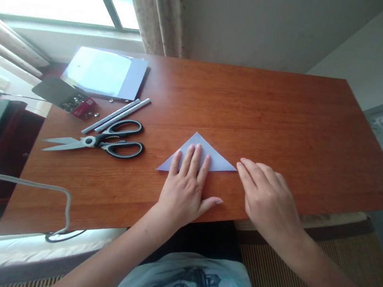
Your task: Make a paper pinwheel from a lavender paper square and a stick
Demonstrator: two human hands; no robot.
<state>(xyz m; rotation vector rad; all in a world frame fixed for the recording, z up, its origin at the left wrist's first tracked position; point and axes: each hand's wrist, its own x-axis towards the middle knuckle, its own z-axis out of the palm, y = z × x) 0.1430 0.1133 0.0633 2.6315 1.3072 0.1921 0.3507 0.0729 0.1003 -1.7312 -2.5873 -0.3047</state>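
Note:
A pale lilac sheet of paper point(222, 163), folded into a triangle, lies on the wooden table with its peak away from me and its long edge towards me. My left hand point(187, 184) rests flat on its middle, fingers spread and thumb out to the right. At the right corner is my right hand point(265, 189), its fingers bent and pressed together, fingertips against or just beside the paper's tip. Its thumb is hidden under the hand, so I cannot tell whether anything is pinched there.
Scissors point(96, 142) with black and grey handles lie left of the paper, blades pointing left. Behind them are two silvery sticks point(122, 115), an opened small box point(84, 107) of metal bits and a pack of sheets point(133, 79). A grey cable point(34, 183) crosses the table's left corner.

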